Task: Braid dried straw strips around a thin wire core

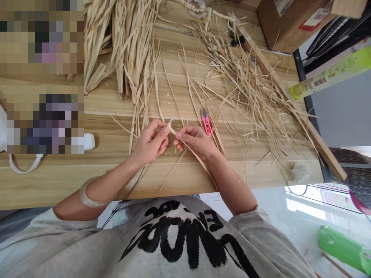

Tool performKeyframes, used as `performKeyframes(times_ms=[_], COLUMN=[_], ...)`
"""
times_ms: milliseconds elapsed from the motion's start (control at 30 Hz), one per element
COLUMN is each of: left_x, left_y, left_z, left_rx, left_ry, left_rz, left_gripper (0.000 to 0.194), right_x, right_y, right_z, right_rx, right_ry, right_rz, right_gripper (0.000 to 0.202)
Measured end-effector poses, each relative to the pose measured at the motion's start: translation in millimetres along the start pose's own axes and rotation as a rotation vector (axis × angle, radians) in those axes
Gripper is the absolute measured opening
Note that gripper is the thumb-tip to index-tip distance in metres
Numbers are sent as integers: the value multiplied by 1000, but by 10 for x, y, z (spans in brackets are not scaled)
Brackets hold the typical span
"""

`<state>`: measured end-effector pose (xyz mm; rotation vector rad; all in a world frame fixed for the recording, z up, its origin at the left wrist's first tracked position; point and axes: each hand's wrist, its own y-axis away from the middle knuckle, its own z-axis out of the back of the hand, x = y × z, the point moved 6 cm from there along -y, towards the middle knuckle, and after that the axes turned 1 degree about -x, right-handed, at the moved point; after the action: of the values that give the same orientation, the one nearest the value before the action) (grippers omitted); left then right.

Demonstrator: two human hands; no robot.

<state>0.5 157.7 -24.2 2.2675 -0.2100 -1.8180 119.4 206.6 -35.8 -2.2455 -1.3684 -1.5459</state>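
In the middle of the view, my left hand pinches thin metal wires whose silvery tips stick up past the thumb. A pale, flat straw strip runs from the wires across to my right hand, where thumb and forefinger grip it. Its loose tail hangs down past my right wrist toward the table's front edge. Dark thin wires trail below my left hand toward my lap. Pink thread snips lie just beyond my right hand, blades pointing away.
A thick bundle of dried straw lies at the back left. Loose straw scraps spread at the right beside a long wooden bar. A cardboard box stands at the back right, and the table ends near my body.
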Motion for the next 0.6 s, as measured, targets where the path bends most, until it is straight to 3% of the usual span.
performKeyframes(times_ms=[267, 500, 600], left_x=[10, 14, 18], left_y=[11, 5, 5], left_z=[-36, -47, -47], left_rx=[39, 53, 60], left_ry=[22, 31, 20], left_rz=[-6, -6, -9], left_gripper=[43, 40, 39], right_x=[-79, -128, -149], right_y=[-8, -6, -10], right_z=[-23, -74, -86], right_rx=[43, 58, 46], right_ry=[-122, -328, -392], right_rz=[-83, -231, -255], right_gripper=[36, 14, 13])
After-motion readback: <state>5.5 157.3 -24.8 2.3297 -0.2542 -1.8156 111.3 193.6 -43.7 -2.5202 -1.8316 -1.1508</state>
